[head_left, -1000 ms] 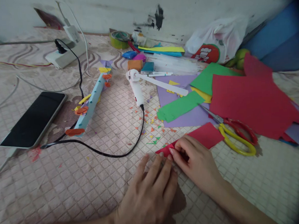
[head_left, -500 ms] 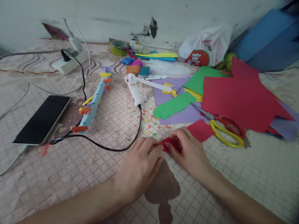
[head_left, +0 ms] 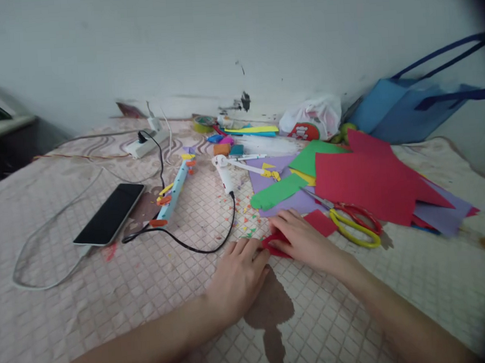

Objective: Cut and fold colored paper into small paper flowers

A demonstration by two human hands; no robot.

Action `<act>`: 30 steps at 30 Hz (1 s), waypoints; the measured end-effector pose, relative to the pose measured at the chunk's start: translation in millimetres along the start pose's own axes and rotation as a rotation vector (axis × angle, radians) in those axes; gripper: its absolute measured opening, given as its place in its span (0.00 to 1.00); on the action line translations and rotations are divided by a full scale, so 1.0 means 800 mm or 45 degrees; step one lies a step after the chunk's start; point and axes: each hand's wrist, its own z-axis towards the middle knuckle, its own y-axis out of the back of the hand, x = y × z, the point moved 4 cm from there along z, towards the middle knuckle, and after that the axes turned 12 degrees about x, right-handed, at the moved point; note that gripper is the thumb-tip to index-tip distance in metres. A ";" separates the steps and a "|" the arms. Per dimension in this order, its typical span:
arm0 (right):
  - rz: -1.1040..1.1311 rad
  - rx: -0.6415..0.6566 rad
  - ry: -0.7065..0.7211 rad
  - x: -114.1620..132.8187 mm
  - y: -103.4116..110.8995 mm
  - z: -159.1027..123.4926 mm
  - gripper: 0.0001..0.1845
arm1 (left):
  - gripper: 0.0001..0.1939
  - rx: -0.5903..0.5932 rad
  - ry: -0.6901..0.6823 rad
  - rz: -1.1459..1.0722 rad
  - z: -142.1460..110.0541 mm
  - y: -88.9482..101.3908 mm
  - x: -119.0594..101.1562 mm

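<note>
Close together near the middle of the table, both hands pinch a small piece of red craft sheet (head_left: 276, 246). My left hand (head_left: 240, 277) has its fingers closed at the left end of the piece. My right hand (head_left: 297, 234) is curled over its right side, thumb underneath. The fingers hide part of the piece, so its fold or shape is unclear. Just beyond the right hand lies another red piece (head_left: 321, 222). Scissors with yellow and red handles (head_left: 354, 226) rest to the right of it, blades partly apart.
A white glue gun (head_left: 224, 176) trails a black cord ahead of the hands. Left are a light-blue strip with orange and yellow pieces (head_left: 175, 191) and a phone (head_left: 110, 214). Red sheets (head_left: 361, 182), a green strip (head_left: 280, 191) and a blue bag (head_left: 406, 111) are right.
The view has tilted up and pulled back, showing more wall and the bag's handles. Both hands stay on the red piece, the right hand now lying flatter over it.
</note>
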 end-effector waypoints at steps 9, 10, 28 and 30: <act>0.143 0.137 -0.017 -0.005 0.006 0.003 0.04 | 0.13 -0.170 -0.065 -0.294 -0.008 0.000 0.010; 0.171 0.125 0.005 -0.003 0.009 0.000 0.04 | 0.16 -0.244 -0.057 -0.384 -0.008 0.001 0.014; 0.699 0.037 0.017 0.034 0.031 -0.039 0.04 | 0.13 -0.100 0.190 -1.695 0.009 -0.009 0.035; 0.675 0.052 0.005 0.034 0.034 -0.041 0.04 | 0.13 -0.101 0.189 -1.688 0.009 -0.010 0.036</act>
